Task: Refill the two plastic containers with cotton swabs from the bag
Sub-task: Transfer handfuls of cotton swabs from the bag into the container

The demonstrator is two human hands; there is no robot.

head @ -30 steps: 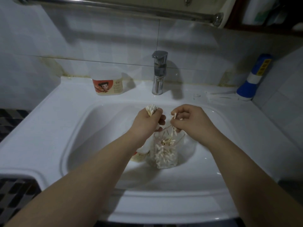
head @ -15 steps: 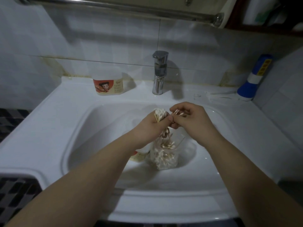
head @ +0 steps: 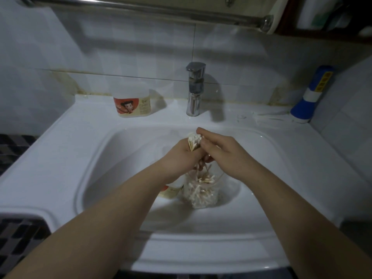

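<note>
Down in a white sink (head: 60,158), left hand (head: 177,158) grips a bundle of cotton swabs (head: 194,142); right hand (head: 223,152) fingers pinch its tips, above a clear bag (head: 201,192).

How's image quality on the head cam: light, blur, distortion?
Head view: dim, bluish light; the faucet casts a shadow on the tiles to its right. Wide-angle bending curves the sink rim and the towel bar. Left hand, right hand and the bundle of swabs look soft; no strong glare.
</note>
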